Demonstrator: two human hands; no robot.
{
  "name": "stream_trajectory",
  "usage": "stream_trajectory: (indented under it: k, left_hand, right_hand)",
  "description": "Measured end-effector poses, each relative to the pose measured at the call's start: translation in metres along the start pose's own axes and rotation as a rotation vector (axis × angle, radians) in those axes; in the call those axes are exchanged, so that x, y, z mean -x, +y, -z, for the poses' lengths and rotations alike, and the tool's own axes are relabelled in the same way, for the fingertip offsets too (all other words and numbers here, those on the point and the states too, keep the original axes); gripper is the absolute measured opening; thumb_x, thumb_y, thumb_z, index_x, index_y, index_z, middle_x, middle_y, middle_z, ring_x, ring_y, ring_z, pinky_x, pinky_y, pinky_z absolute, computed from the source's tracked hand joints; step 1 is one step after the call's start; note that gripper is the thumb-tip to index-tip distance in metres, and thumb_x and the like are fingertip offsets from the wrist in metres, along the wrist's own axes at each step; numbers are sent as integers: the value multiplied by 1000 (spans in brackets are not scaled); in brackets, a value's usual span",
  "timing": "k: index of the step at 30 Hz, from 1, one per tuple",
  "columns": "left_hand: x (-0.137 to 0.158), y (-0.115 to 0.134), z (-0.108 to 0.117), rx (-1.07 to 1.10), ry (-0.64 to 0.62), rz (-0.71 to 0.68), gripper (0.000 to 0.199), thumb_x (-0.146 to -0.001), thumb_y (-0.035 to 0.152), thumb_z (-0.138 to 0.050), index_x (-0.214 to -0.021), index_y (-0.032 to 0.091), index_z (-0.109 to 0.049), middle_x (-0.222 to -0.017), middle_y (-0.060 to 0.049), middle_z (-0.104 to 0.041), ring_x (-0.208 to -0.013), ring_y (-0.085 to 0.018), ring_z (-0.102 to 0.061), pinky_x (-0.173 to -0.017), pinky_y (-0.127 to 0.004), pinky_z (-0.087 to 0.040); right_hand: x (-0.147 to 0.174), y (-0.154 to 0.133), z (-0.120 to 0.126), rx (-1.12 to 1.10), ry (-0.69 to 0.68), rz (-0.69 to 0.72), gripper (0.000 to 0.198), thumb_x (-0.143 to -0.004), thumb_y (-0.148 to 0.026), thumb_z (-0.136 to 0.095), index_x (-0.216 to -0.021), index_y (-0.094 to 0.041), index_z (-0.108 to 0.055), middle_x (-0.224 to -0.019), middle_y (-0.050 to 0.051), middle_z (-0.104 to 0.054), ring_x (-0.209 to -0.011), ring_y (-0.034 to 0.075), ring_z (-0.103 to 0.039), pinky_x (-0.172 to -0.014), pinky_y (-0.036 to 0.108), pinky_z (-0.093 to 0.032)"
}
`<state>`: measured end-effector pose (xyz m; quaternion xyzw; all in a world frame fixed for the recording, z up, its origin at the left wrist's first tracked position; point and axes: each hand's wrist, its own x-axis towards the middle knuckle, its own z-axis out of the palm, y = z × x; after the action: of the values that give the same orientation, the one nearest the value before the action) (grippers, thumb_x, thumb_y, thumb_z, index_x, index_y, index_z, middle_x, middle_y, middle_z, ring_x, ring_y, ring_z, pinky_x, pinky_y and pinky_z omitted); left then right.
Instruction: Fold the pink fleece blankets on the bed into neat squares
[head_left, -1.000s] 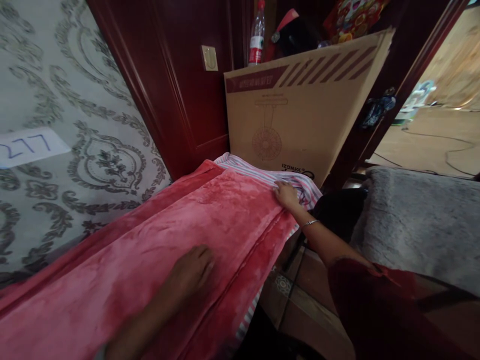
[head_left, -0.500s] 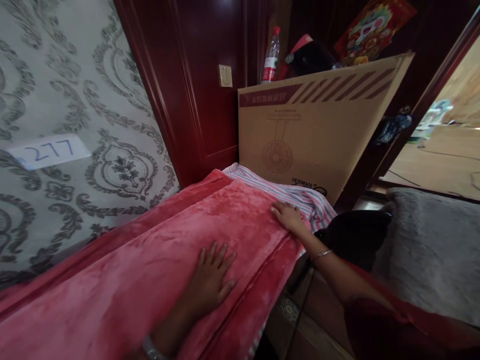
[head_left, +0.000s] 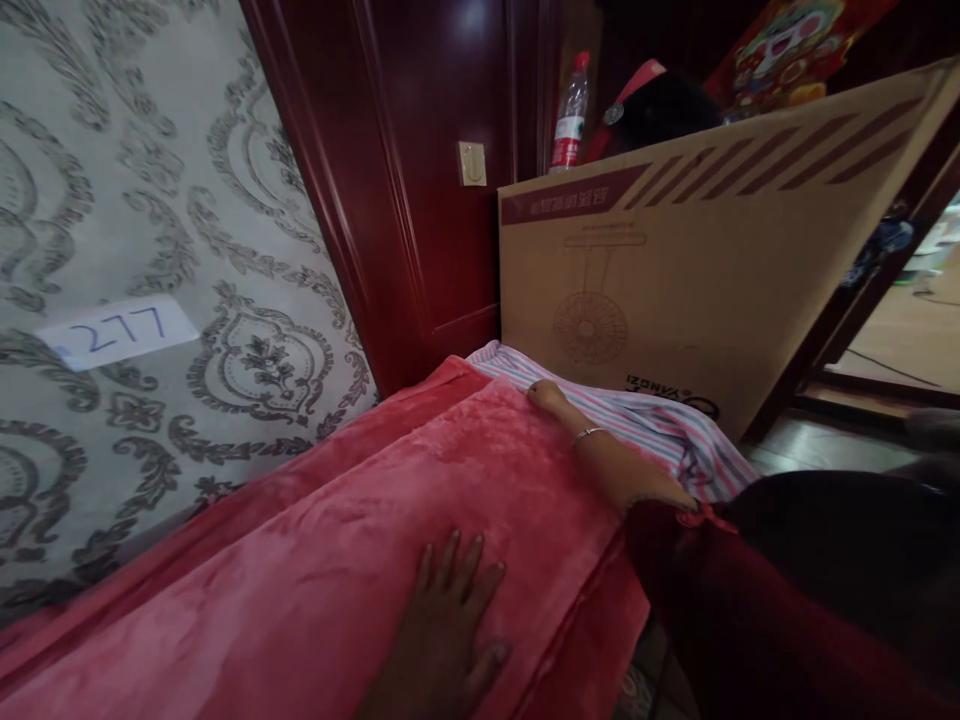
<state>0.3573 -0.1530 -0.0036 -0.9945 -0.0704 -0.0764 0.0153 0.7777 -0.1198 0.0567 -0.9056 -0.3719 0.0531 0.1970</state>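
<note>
A folded pink plush blanket point(head_left: 322, 560) stretches from the lower left toward the middle, with a striped cloth point(head_left: 637, 410) showing under its far end. My left hand point(head_left: 446, 630) lies flat on the blanket, fingers spread and holding nothing. At the blanket's far edge, beside the striped cloth, my right hand point(head_left: 549, 397) is closed with the fingers curled down on the pink fabric. The fingertips are mostly hidden there. A bracelet circles my right wrist, and a dark red sleeve covers the upper arm.
Behind the blanket's far end stands a large cardboard box point(head_left: 675, 270). A plastic bottle point(head_left: 570, 120) and a dark cap point(head_left: 660, 110) show above the box. Patterned wallpaper with a "277" paper label point(head_left: 120, 332) and a dark red wood panel point(head_left: 435, 230) border the left side.
My right hand has moved from the blanket's right side to its far edge and curled its fingers. My left hand stays flat on the blanket. The view has shifted, with the box appearing larger.
</note>
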Motion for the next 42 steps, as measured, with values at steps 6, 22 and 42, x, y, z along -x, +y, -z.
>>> stream_trajectory:
  k: [6, 22, 42]
  left_hand:
    - [-1, -5, -10, 53, 15, -20, 75, -94, 58, -52, -161, 41, -21, -169, -3, -22, -153, -41, -23, -115, -72, -31]
    - [-1, 3, -1, 253, -91, 56, 82, -88, 52, -64, -159, 43, -25, -170, 0, -17, -156, -40, -13, -120, -74, -17]
    - [-3, 30, 13, 112, -38, 38, 63, -97, 56, -46, -152, 24, -46, -161, -12, -41, -150, -36, -31, -120, -63, -21]
  right_hand:
    - [-24, -5, -7, 52, -61, -38, 27, -98, -39, -63, -106, -15, -71, -110, 9, -73, -100, 20, -69, -91, 36, -54]
    - [18, -17, -57, 265, -39, 345, 62, -104, -57, -28, -160, -31, -32, -168, 4, -25, -155, 30, -16, -121, 59, -18]
    - [155, -37, -102, 231, -96, 695, 61, -101, -52, -28, -158, -31, -38, -163, 6, -38, -149, 33, -34, -115, 62, -35]
